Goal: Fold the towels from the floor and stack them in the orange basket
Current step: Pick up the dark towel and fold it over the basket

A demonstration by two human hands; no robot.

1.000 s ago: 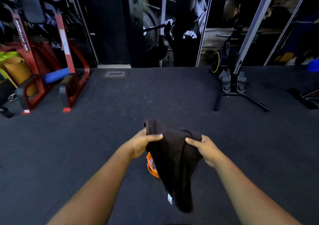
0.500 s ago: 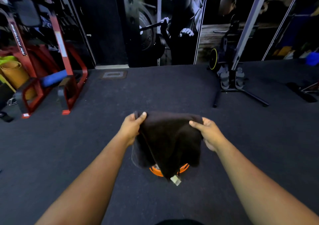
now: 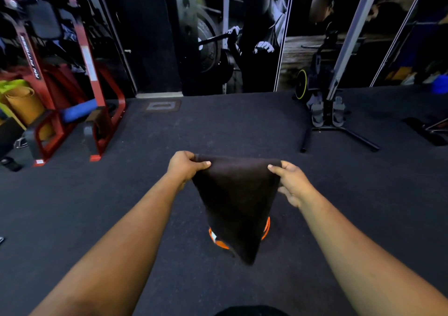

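Note:
A dark brown towel point(image 3: 236, 201) hangs in the air in front of me, stretched flat along its top edge and narrowing to a point below. My left hand point(image 3: 185, 167) pinches its top left corner. My right hand point(image 3: 292, 182) pinches its top right corner. Straight below the towel stands the orange basket point(image 3: 266, 229) on the dark floor; only slivers of its rim show at the towel's lower left and right. What lies inside the basket is hidden.
A red weight rack point(image 3: 72, 112) with rolled mats stands at the left. A black stand with a long foot bar point(image 3: 337, 126) is at the back right. Dark rubber floor point(image 3: 72, 206) stretches around the basket. Wall posters fill the back.
My hands have moved apart and up, pulling the bunched towel out flat along its top edge. The towel now hangs over the basket and hides most of it.

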